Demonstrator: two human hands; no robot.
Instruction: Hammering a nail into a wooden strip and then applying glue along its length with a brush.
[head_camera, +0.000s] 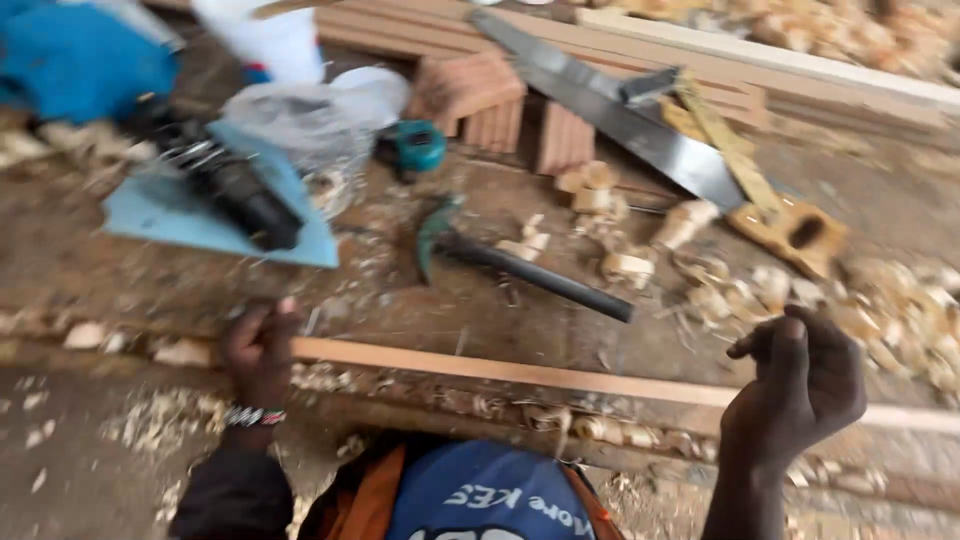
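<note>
A long thin wooden strip (560, 378) lies across the workbench in front of me. My left hand (258, 352) grips its left end, fingers wrapped over it; a beaded band is on that wrist. My right hand (800, 385) hovers just above the strip's right part, fingers curled loosely, holding nothing. Beyond the strip lies a claw hammer (500, 255) with a green head and a black handle.
A hand saw (640, 125) with a wooden handle (795, 232) lies at the back right. A teal tape measure (415, 145), grooved wood blocks (480, 100), a black power tool (235, 185) on a blue sheet (170, 215), a plastic bag and wood shavings cover the bench.
</note>
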